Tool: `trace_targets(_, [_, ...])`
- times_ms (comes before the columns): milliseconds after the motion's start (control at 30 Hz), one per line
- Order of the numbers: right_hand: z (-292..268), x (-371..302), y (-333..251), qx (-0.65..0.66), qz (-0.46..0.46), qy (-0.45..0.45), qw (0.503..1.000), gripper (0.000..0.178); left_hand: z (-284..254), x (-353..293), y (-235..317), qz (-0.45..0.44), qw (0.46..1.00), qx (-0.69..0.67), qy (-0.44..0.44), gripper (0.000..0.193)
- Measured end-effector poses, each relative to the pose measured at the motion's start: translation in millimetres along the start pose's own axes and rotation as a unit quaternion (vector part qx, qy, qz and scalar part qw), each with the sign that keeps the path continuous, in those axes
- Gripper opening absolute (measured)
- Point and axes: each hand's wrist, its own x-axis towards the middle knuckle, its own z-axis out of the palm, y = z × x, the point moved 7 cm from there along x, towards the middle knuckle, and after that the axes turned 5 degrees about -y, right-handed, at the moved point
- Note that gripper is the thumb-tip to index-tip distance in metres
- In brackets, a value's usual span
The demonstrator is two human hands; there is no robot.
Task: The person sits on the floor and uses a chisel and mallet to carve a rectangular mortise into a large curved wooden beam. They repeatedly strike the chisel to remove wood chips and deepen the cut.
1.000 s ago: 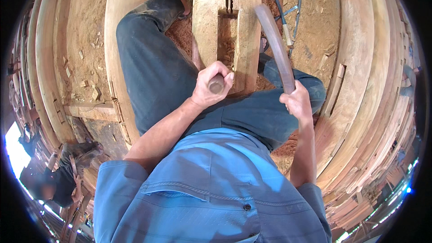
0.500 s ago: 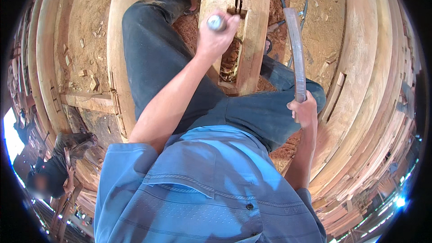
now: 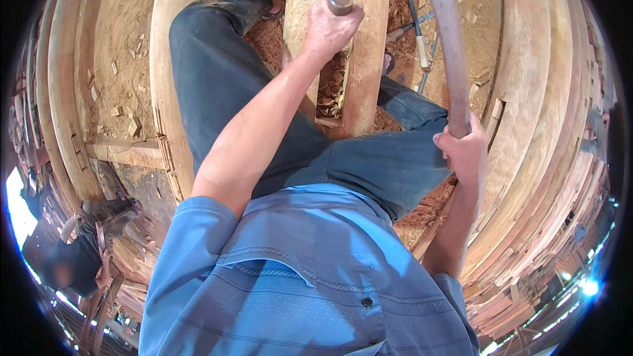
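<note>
The round-ended tool (image 3: 340,4) stands over the beam (image 3: 371,20) in front of you, its top facing up toward you; its lower end is hidden, so whether it touches the wood cannot be told. Your left hand (image 3: 330,31) is wrapped around it in a fist, above the far part of the long slot (image 3: 331,95), which has wood chips lying in it. Your right hand (image 3: 465,147), out to the right above your knee, has its fingers curled around the lower end of a curved wooden bar (image 3: 450,46), which reaches up past the top edge of the view, well apart from the tool. Your legs, in dark trousers (image 3: 221,79), straddle the beam. Right of it, long-handled tools (image 3: 417,29) lie on the chip-strewn ground. Big timbers (image 3: 533,59) flank both sides, and another person (image 3: 82,257) is at lower left.
</note>
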Motion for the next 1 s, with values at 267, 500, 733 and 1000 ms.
trace_targets(267, [-47, -8, -83, 0.018, -0.102, 0.117, 0.988, 0.040, 15, 14, 11, -0.022, 0.997, -0.072, -0.025, 0.020])
trace_targets(500, [-59, 4, -153, 0.079, -0.220, 0.129, 0.964, 0.036, 20, 23, -10, -0.071, 0.993, -0.085, -0.028, 0.018])
trace_targets(733, [24, 59, -107, -0.393, -0.225, 0.002, 0.892, 0.038, 28, 21, -15, -0.010, 0.997, -0.070, -0.017, 0.015])
trace_targets(1000, [-1, 23, -118, -0.106, -0.187, -0.007, 0.977, 0.048, 25, 26, -22, -0.061, 0.991, -0.105, -0.053, 0.013])
